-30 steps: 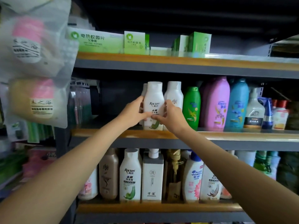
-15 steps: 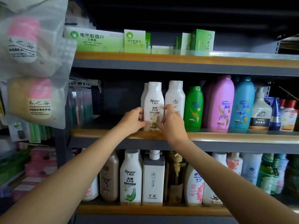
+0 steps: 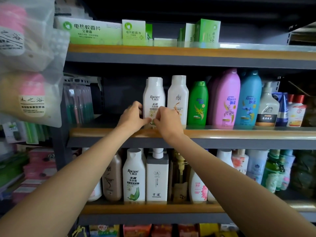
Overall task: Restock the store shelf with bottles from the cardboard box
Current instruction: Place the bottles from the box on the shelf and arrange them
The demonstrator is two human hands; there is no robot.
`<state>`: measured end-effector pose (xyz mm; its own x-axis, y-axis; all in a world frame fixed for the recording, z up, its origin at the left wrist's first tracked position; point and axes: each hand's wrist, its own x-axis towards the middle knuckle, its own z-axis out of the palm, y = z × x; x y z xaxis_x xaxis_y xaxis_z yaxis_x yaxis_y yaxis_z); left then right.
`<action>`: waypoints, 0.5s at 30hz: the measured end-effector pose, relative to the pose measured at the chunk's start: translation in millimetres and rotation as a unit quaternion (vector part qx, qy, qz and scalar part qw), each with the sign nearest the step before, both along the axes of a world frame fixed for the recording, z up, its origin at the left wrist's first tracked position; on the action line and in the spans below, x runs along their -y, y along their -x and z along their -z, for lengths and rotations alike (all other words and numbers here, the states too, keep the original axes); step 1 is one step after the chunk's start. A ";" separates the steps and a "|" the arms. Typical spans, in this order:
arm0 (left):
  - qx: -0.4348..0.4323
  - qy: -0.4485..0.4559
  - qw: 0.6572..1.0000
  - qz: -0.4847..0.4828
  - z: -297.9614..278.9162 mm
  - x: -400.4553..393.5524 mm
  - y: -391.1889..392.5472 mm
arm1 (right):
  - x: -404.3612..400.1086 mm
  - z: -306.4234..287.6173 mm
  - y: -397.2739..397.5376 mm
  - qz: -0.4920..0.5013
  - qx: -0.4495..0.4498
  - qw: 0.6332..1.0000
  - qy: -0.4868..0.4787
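White shampoo bottle point(image 3: 154, 100) stands at the middle shelf point(image 3: 239, 133) front edge, left hand point(image 3: 132, 117) and right hand point(image 3: 166, 119) both gripping its base, probably squaring the label outward.

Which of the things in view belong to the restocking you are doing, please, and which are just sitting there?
Part of the job:
- white Raclen bottle, gripped near its base by both hands
- left hand
- right hand
- middle shelf

Just there:
- green bottle
- pink bottle
- blue bottle
- green boxes on the top shelf
- hanging bags
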<state>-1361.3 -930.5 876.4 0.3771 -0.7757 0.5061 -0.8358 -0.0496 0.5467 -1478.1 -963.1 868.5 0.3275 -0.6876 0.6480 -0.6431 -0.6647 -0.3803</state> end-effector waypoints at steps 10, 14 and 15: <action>0.186 0.232 0.932 0.207 97.4 -25.2 122.7 | -16.7 85.3 151.0 -0.014 0.046 0.999 0.014; 0.175 0.092 0.925 0.323 192.0 -2.0 202.3 | 10.4 168.3 246.5 0.050 -0.091 0.980 -0.168; 0.169 0.054 0.919 0.351 214.1 3.9 222.1 | 18.0 192.7 269.8 0.066 -0.134 0.969 -0.197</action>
